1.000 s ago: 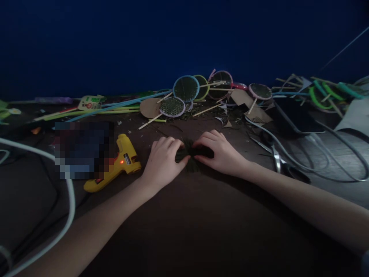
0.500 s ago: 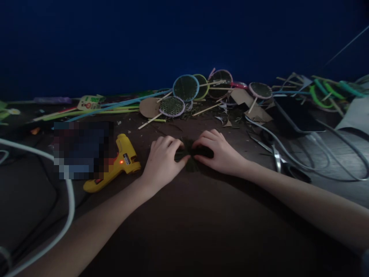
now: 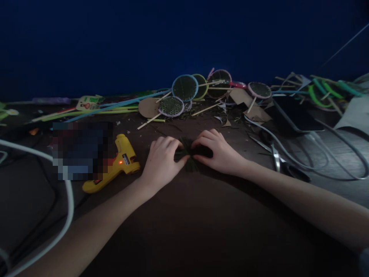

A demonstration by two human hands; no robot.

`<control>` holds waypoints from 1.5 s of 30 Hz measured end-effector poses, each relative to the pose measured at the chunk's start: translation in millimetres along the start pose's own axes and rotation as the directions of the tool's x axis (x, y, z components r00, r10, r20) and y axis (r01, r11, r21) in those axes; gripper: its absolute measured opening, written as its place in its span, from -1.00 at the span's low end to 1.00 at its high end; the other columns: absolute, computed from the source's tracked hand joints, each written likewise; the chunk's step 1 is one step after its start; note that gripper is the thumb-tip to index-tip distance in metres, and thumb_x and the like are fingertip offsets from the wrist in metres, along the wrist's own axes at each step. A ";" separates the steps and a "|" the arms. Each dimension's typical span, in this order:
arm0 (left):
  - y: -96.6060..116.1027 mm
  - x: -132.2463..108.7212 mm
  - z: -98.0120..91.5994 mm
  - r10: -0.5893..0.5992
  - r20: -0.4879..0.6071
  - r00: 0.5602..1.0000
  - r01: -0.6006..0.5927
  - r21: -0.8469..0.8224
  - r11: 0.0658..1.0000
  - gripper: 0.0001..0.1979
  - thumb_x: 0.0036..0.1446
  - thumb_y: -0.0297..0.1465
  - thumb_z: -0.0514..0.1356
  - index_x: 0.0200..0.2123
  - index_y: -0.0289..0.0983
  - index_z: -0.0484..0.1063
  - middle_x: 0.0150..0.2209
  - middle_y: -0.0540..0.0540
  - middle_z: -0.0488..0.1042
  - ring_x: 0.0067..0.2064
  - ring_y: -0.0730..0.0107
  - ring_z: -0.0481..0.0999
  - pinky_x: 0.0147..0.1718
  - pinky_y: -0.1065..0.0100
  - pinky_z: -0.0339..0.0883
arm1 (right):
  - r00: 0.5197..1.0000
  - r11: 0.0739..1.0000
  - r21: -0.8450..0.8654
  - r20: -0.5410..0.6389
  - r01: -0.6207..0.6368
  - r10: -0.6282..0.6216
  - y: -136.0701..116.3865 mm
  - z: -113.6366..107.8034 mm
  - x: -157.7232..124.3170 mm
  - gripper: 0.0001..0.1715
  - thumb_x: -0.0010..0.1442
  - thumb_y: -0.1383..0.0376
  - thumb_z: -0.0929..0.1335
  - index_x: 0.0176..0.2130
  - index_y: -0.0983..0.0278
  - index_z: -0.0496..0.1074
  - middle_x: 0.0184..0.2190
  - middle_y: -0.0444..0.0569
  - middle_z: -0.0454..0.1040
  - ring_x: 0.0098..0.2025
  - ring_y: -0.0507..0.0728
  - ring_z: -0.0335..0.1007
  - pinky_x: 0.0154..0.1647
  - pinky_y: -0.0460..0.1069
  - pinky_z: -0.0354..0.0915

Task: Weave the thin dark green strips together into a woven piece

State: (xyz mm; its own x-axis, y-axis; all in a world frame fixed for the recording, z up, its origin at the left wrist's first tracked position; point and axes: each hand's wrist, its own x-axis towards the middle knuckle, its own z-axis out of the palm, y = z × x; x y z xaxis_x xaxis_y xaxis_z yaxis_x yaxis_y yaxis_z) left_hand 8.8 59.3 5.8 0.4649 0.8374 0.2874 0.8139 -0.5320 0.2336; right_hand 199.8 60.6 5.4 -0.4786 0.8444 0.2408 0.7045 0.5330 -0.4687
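Low over the dark table, my left hand (image 3: 162, 165) and my right hand (image 3: 221, 154) face each other with thumbs and fingertips curled into pinches. Between them is a small dark green bundle of thin, grass-like strips (image 3: 191, 165), fanned out above and below the fingertips. Both hands hold it from the sides; dim light blurs its fine detail. A yellow hot glue gun (image 3: 124, 151) with a lit orange light lies just left of my left hand. Scissors (image 3: 276, 157) with dark handles rest to the right, beyond my right wrist.
Along the back lie round framed discs on sticks, one with a blue rim (image 3: 185, 88), plus cardboard pieces (image 3: 148, 107) and green scraps. A dark phone-like device (image 3: 298, 113) with a pale cable is at right. A white cable (image 3: 70, 200) loops at left near a pixelated patch.
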 end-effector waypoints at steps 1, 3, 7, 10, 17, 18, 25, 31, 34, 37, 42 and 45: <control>0.0 0.1 -0.1 0.002 0.002 1.000 -0.002 0.002 1.000 -0.84 0.07 -0.33 0.23 -0.32 -0.27 0.32 -0.27 -0.10 0.43 -0.17 0.15 0.38 -0.22 0.18 0.20 | 1.000 1.000 0.003 0.003 -0.003 0.003 0.1 0.0 0.0 -0.84 0.09 0.28 0.33 -0.26 0.27 0.38 -0.24 0.03 0.37 -0.15 0.20 0.19 -0.16 0.09 0.12; -0.1 0.1 -0.1 0.008 0.007 1.000 -0.008 0.005 1.000 -0.83 0.07 -0.33 0.23 -0.32 -0.27 0.33 -0.27 -0.10 0.44 -0.16 0.14 0.38 -0.22 0.18 0.20 | 1.000 1.000 0.007 0.007 -0.006 0.006 0.3 0.0 -0.1 -0.84 0.10 0.27 0.33 -0.26 0.27 0.38 -0.24 0.03 0.38 -0.15 0.20 0.19 -0.15 0.09 0.12; -0.4 -0.8 -0.6 0.013 0.005 1.000 -0.014 0.012 1.000 -0.84 0.07 -0.33 0.22 -0.32 -0.26 0.33 -0.26 -0.10 0.44 -0.17 0.15 0.38 -0.23 0.18 0.19 | 1.000 1.000 0.008 0.010 -0.006 0.006 0.3 -0.3 0.2 -0.84 0.10 0.27 0.33 -0.26 0.27 0.39 -0.24 0.03 0.38 -0.15 0.20 0.18 -0.14 0.10 0.11; 0.0 -1.0 -1.2 0.010 0.001 1.000 -0.010 0.013 1.000 -0.85 0.07 -0.34 0.22 -0.33 -0.26 0.33 -0.26 -0.09 0.44 -0.17 0.16 0.38 -0.23 0.19 0.18 | 1.000 1.000 0.016 0.012 -0.013 0.012 0.4 -0.5 0.7 -0.85 0.09 0.28 0.34 -0.27 0.27 0.38 -0.23 0.03 0.38 -0.15 0.20 0.19 -0.14 0.10 0.11; 0.8 0.3 -0.2 0.009 0.007 1.000 -0.009 0.011 1.000 -0.84 0.06 -0.34 0.23 -0.33 -0.26 0.31 -0.28 -0.09 0.44 -0.16 0.15 0.38 -0.23 0.19 0.18 | 1.000 1.000 0.027 -0.011 -0.012 0.013 1.4 0.6 0.2 -0.85 0.08 0.30 0.35 -0.28 0.26 0.34 -0.26 0.00 0.38 -0.16 0.19 0.19 -0.14 0.10 0.12; 0.6 0.3 0.0 0.007 0.008 1.000 -0.007 0.011 1.000 -0.84 0.06 -0.34 0.23 -0.33 -0.26 0.31 -0.28 -0.08 0.44 -0.16 0.15 0.38 -0.23 0.19 0.18 | 1.000 0.999 0.031 -0.019 -0.018 0.018 1.3 0.7 0.0 -0.84 0.07 0.30 0.35 -0.28 0.26 0.33 -0.25 0.00 0.37 -0.16 0.19 0.19 -0.14 0.10 0.12; -0.1 -1.3 -0.5 0.005 0.019 1.000 -0.005 0.004 1.000 -0.84 0.07 -0.34 0.23 -0.31 -0.26 0.31 -0.27 -0.08 0.43 -0.16 0.14 0.38 -0.22 0.18 0.18 | 1.000 1.000 0.014 -0.015 -0.017 0.017 1.1 0.8 -0.3 -0.84 0.08 0.27 0.35 -0.27 0.25 0.33 -0.21 0.03 0.35 -0.14 0.21 0.19 -0.14 0.11 0.14; -0.5 -0.8 -1.1 0.005 0.017 1.000 -0.005 -0.019 1.000 -0.85 0.07 -0.34 0.22 -0.32 -0.27 0.32 -0.26 -0.09 0.43 -0.15 0.16 0.38 -0.21 0.19 0.18 | 1.000 1.000 0.011 0.004 -0.008 0.008 1.7 0.9 -0.2 -0.85 0.09 0.27 0.34 -0.29 0.26 0.35 -0.21 0.03 0.35 -0.14 0.21 0.18 -0.11 0.12 0.13; -0.2 0.7 -2.0 -0.002 0.037 0.999 0.005 -0.062 0.998 -0.85 0.10 -0.32 0.19 -0.32 -0.27 0.32 -0.26 -0.09 0.44 -0.14 0.17 0.37 -0.20 0.20 0.17 | 0.999 0.999 0.042 -0.036 0.017 -0.016 1.6 -0.8 -0.6 -0.87 0.08 0.30 0.33 -0.29 0.26 0.34 -0.23 0.02 0.36 -0.15 0.19 0.20 -0.12 0.11 0.15; 0.5 2.0 -3.5 0.006 0.066 0.998 0.002 -0.116 0.993 -0.80 0.09 -0.29 0.21 -0.28 -0.27 0.32 -0.25 -0.08 0.43 -0.14 0.18 0.36 -0.18 0.21 0.16 | 0.989 0.995 0.091 -0.144 0.033 -0.019 2.3 -3.1 -1.5 -0.88 0.07 0.41 0.28 -0.31 0.26 0.35 -0.25 0.00 0.37 -0.16 0.17 0.21 -0.11 0.11 0.16; -0.5 3.9 -6.4 0.017 0.141 0.990 0.011 -0.201 0.980 -0.74 0.02 -0.31 0.28 -0.23 -0.22 0.31 -0.20 -0.05 0.40 -0.09 0.19 0.33 -0.12 0.19 0.15 | 0.983 0.995 0.049 -0.163 0.089 -0.080 4.7 -3.6 -3.5 -0.74 0.05 0.50 0.23 -0.38 0.23 0.45 -0.14 -0.01 0.37 -0.06 0.18 0.18 -0.02 0.14 0.12; -3.1 5.8 -8.6 -0.015 0.170 0.985 0.057 -0.247 0.967 -0.68 -0.03 -0.33 0.31 -0.21 -0.20 0.31 -0.17 -0.04 0.40 -0.04 0.16 0.31 -0.08 0.15 0.14 | 0.986 0.992 -0.003 -0.113 0.126 -0.126 4.5 -2.8 -4.7 -0.72 0.04 0.49 0.24 -0.43 0.22 0.49 -0.03 -0.02 0.35 0.02 0.23 0.12 0.01 0.19 0.09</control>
State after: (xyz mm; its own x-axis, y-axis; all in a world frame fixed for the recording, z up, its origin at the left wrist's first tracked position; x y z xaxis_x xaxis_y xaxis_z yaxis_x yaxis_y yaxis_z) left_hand 6.0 64.8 14.7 0.5050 0.8545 0.1220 0.7279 -0.4976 0.4718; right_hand 206.7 59.2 4.5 -0.5009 0.7713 0.3928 0.6401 0.6355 -0.4317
